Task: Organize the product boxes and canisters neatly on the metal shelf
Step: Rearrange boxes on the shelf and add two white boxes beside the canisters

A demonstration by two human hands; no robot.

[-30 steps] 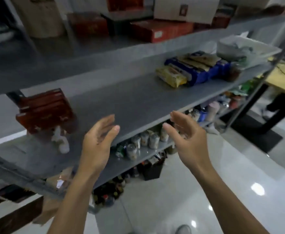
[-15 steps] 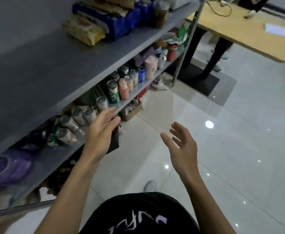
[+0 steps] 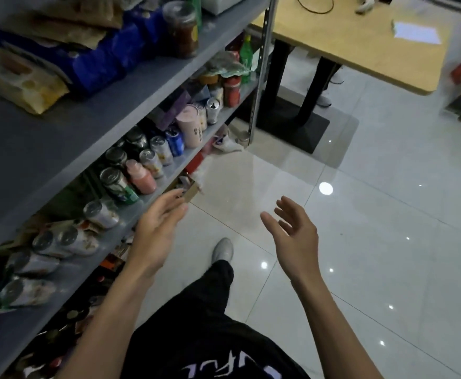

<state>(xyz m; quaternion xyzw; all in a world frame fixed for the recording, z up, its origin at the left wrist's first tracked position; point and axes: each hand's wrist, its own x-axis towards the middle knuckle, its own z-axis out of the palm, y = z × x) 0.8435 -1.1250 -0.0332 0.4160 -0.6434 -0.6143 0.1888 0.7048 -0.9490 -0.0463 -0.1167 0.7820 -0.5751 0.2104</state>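
The left hand [image 3: 158,228] was held open, its fingers straight and close together, stretched toward one o'clock at the front edge of the lower board of the metal shelf [image 3: 60,132]. Nothing was gripped in it. Whether its fingertips touched the small brown box [image 3: 190,193] just beyond them could not be told. The right hand [image 3: 295,236] was spread wide above the floor [image 3: 374,214], palm turned toward the left hand, fingers loosely fanned and empty, well apart from the shelf.

The shelf was seen running from seven o'clock to one o'clock along the left of the view. On its upper board, blue packets [image 3: 101,56] and a yellow packet [image 3: 24,86] were laid at eleven o'clock, with a lidded jar [image 3: 183,28] of dark red contents stood upright at three o'clock of the blue packets. On the lower board, drink cans [image 3: 114,181] were crowded together at ten o'clock of the left hand. A pink bottle [image 3: 140,176] was set among them, and a pink canister [image 3: 189,127] was set further toward one o'clock.

The floor was laid with pale glossy tiles dotted with reflected lights. A wooden table [image 3: 360,45] on a black base [image 3: 292,124] was placed at one o'clock, just beside the shelf's upright post [image 3: 262,69], and a sheet of paper [image 3: 415,32] was laid on it. A pale shoe [image 3: 224,248] was planted on the tiles between the two forearms.
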